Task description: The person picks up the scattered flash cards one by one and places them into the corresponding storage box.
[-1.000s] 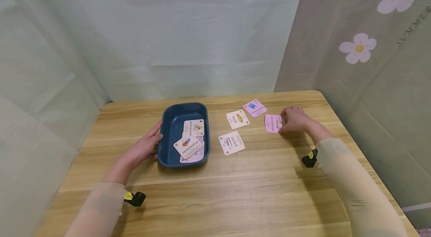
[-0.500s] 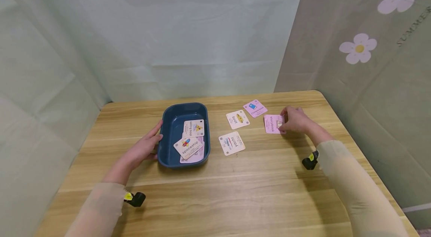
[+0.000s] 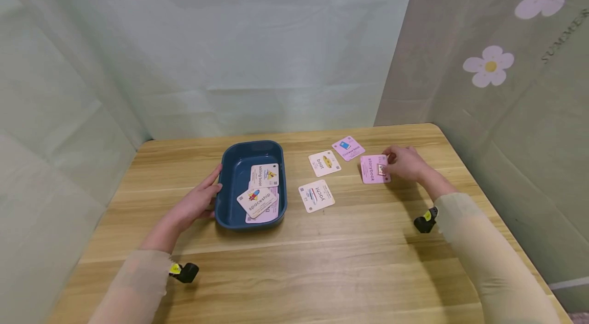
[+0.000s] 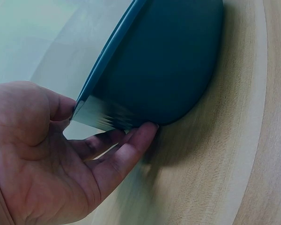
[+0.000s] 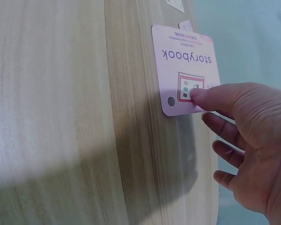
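Note:
My left hand (image 3: 197, 203) holds the left side of a dark blue tray (image 3: 222, 211), thumb at the rim and fingertips low against the outer wall (image 4: 173, 61). Inside lie a "sailing boat" card (image 3: 265, 175), a "spaceship" card (image 3: 255, 202) and a pink card (image 3: 271, 214) partly covered by them. On the right, my right hand (image 3: 405, 163) pinches a pink "storybook" card (image 3: 374, 168) by one edge. In the right wrist view, the thumb presses on the card's picture (image 5: 183, 84) with the index finger beneath, and a shadow falls below the card.
Between tray and right hand, a "boat" card (image 3: 324, 163), a "yacht" card (image 3: 317, 195) and a pink "Chinese book" card (image 3: 348, 148) lie on the wooden table (image 3: 322, 273). A pale curtain (image 3: 257, 58) hangs behind the table's back edge.
The storybook card has shifted slightly left and its near edge has tilted up in my right hand's pinch. My left hand and the tray have stayed in place.

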`<act>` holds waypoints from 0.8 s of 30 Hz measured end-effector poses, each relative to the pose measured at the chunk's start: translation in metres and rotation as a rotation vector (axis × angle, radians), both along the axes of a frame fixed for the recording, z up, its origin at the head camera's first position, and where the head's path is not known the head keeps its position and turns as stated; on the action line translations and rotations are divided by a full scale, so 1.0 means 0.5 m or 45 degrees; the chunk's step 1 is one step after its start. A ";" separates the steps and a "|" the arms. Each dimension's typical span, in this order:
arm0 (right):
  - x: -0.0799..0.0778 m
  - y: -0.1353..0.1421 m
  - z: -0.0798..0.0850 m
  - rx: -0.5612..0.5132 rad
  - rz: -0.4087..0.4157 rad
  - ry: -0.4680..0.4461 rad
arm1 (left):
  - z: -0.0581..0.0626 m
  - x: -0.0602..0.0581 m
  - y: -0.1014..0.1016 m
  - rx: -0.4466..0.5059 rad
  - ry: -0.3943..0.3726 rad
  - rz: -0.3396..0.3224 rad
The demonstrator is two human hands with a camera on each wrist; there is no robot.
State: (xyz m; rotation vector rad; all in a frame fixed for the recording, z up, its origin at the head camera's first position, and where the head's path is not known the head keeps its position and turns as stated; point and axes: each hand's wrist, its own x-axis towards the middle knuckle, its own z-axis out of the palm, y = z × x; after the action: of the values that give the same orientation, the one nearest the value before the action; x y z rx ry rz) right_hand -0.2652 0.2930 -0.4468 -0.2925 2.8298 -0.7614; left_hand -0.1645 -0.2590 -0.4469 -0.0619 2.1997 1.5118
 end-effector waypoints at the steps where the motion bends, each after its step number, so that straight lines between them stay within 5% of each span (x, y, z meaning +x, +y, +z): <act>1: 0.000 0.001 0.001 -0.005 -0.002 0.010 | 0.000 0.000 0.000 -0.001 0.000 0.000; 12: 0.011 0.006 0.022 -0.005 -0.093 0.067 | 0.002 0.002 0.000 -0.011 0.008 -0.008; 24: 0.016 0.000 0.036 -0.049 -0.047 0.122 | 0.000 0.001 -0.001 0.000 0.006 -0.006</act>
State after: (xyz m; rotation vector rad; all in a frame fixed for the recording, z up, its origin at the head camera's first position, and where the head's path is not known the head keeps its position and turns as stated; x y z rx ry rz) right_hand -0.2572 0.2929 -0.4285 -0.2905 2.9206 -0.8320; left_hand -0.1641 -0.2595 -0.4471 -0.0537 2.2021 1.5110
